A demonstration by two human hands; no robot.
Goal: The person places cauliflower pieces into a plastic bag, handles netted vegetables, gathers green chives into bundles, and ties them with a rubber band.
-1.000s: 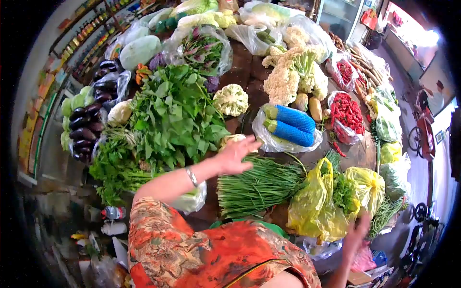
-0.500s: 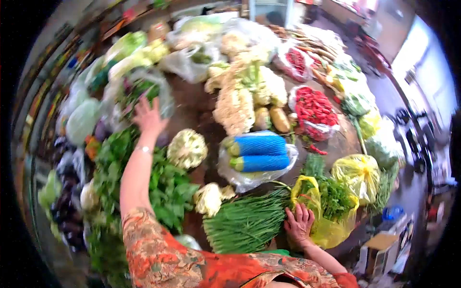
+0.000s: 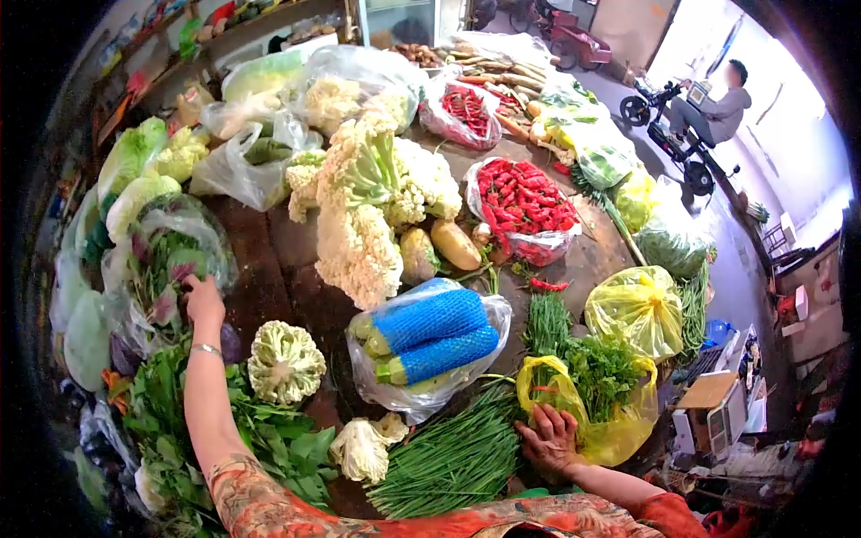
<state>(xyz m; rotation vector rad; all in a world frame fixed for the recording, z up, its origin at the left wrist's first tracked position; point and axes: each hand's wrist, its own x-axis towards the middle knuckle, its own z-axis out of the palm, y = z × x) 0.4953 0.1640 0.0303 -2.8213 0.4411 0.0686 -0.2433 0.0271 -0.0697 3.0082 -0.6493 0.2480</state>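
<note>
My left hand [image 3: 204,303] reaches to the bag of purple-green leaves [image 3: 166,269] at the left, its fingers bent against the leaves; whether they grip any is hidden. A bracelet circles that wrist. Flat beside the yellow bag [image 3: 619,429] with green herbs [image 3: 603,369] rests my right hand [image 3: 549,441], fingers spread, at the right end of the long green stalks [image 3: 448,459]. Two blue-netted gourds [image 3: 435,336] lie on clear plastic in the middle. A cut cauliflower [image 3: 285,362] is right of my left forearm.
Large cauliflower [image 3: 359,251], potatoes [image 3: 456,245] and bagged red peppers [image 3: 525,199] lie across the dark table [image 3: 260,260]. A tied yellow bag [image 3: 635,312] is at the right. Beyond the table, a person [image 3: 717,108] sits on a scooter [image 3: 691,148].
The view has swung right and the scooter rider is visible. My left hand has gone from above the stalks to the leaf bag; my right hand has come down beside the yellow bag.
</note>
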